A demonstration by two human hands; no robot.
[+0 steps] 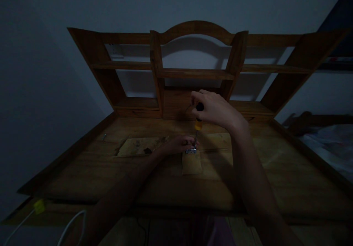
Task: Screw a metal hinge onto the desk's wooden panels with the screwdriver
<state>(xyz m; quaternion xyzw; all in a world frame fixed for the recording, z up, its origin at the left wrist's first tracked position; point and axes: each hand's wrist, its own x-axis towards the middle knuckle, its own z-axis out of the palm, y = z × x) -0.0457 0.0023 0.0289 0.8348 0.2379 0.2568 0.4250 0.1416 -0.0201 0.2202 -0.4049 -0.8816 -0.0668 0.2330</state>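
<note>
My right hand [211, 106] is closed round the black and yellow handle of a screwdriver [198, 124], held nearly upright with its shaft pointing down. The tip meets a small metal hinge [191, 151] at the edge of a small wooden piece [191, 163] on the desk. My left hand [180, 144] lies low beside the hinge, its fingers bent at the hinge and the screwdriver's tip. What those fingers grip is too dark and small to make out.
The wooden desk [154, 187] carries a shelf unit [195, 73] along its back. A flat, rough-edged board [135, 146] lies to the left, with a small metal piece [104, 137] farther left. A white cable with a yellow tag [39, 206] is at the front left.
</note>
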